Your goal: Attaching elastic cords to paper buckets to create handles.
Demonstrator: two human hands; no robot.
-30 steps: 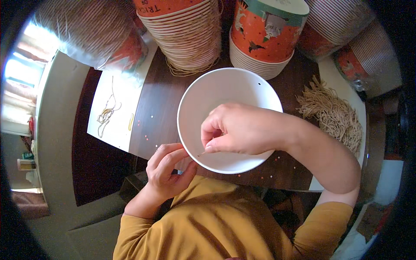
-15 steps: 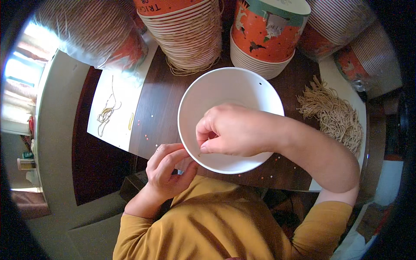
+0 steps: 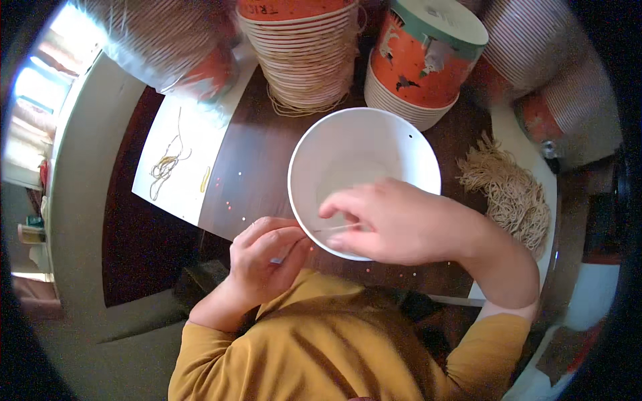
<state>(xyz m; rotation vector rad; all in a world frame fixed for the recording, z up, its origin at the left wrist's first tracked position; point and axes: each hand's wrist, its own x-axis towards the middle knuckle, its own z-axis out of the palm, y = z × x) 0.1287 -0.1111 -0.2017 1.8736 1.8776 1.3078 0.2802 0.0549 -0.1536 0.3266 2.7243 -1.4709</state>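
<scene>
So there's a big white paper bucket [image 3: 364, 160] sitting open on the dark tabletop [image 3: 257, 160], right in front of the person. The right hand [image 3: 394, 224] reaches over its near rim, thumb and fingertips pinched on a thin pale string [image 3: 338, 228] that runs across toward the left hand [image 3: 267, 257]. The left hand is curled shut just outside the rim, pinching the other end (can't tell exactly how it's gripped, it's tiny). Behind the bucket there's a stack of orange-printed buckets [image 3: 304, 50] and another upside-down stack [image 3: 421, 60]. A bundle of tan strings [image 3: 511, 194] lies off to the right, and a white sheet [image 3: 184, 157] with a few loose strings is on the left.
</scene>
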